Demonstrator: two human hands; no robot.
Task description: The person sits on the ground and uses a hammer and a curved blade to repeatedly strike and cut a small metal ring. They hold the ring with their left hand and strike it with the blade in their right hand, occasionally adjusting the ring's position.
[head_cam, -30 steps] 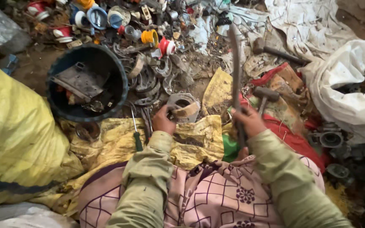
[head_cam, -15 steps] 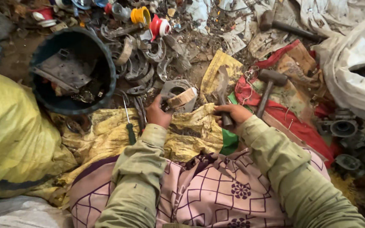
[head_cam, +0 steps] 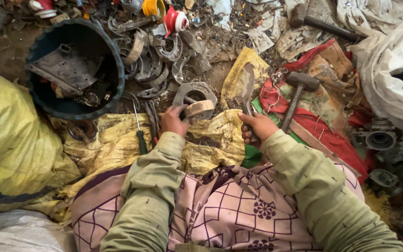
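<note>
Dirt floor (head_cam: 10,46) strewn with metal scrap; black bucket (head_cam: 75,70) upper left, yellow sack (head_cam: 10,140) at left, white sack (head_cam: 392,79) at right. Dim, even light.

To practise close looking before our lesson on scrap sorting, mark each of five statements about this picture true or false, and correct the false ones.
1. The right hand grips a flat metal blade. True.
2. The left hand rests on a round metal part wrapped with tan tape. True.
3. The hammer is held in the left hand. False: it lies on red cloth, beside the right hand, untouched.
4. The dark bucket is upside down. False: it stands open-side up, with metal scrap inside.
5. A green-handled screwdriver lies on the yellow sack near the left hand. True.
</note>
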